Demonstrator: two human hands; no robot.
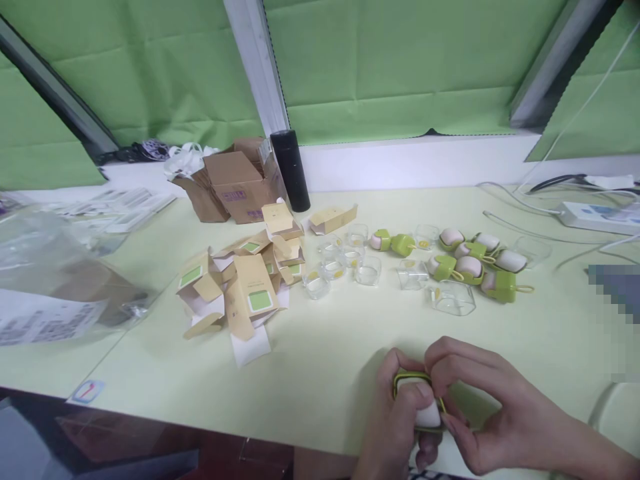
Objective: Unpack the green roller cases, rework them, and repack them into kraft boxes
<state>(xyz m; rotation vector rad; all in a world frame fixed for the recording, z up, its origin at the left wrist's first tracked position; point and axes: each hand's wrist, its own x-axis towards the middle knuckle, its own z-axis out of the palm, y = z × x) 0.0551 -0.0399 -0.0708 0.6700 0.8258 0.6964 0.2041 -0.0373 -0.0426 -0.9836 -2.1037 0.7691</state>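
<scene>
Head view: the green-rimmed white piece (428,416) sits low and right of centre, above the near edge of the pale table (310,373), between the two hands. The left hand (393,420) is closed around it, the thumb pressed across the white face and other fingers curled beneath. Its long axis seems to slant from upper left, by the left hand's bent forefinger, to lower right, toward the right hand (520,413).

The key relation is at that right edge: a thin yellow-green loop (443,404) stands out from the rim, directly beside the right fingertips and farther from the left palm. So the left hand is nearer the body of the piece, the right nearer the loop. The right hand's forefinger and thumb are bent together around this spot; whether they pinch the loop or merely touch it, I cannot tell, as the fingers cover much of it.

Beyond the hands lie similar green-and-white pieces (500,285), with clear plastic containers (367,272) near them.
</scene>
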